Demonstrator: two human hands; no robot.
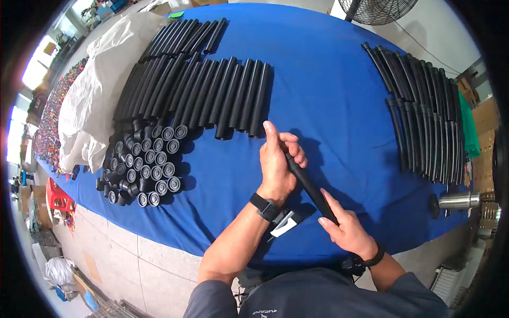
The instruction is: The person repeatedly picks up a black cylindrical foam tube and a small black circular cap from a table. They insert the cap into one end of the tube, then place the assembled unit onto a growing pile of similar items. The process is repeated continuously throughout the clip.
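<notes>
A black tube (313, 192) slants between my two hands over the near part of the blue-covered table. My left hand (280, 161) is closed round its upper end, thumb pointing up, and hides the tip. Around the lower end my right hand (347, 229) is closed, with thumb and fingers along the sides. To the left lies a cluster of round black caps (150, 156), many with their ringed faces up. Behind them, rows of plain black tubes (193, 98) lie side by side. Black tubes with wider ends (424, 122) are laid in two rows at the right.
White plastic sheeting (98, 87) covers the table's left side. A small white and grey object (284, 224) lies below my left wrist. A metal cylinder (458, 200) rests near the right edge, by green material (468, 123). A fan (377, 9) stands beyond the far edge.
</notes>
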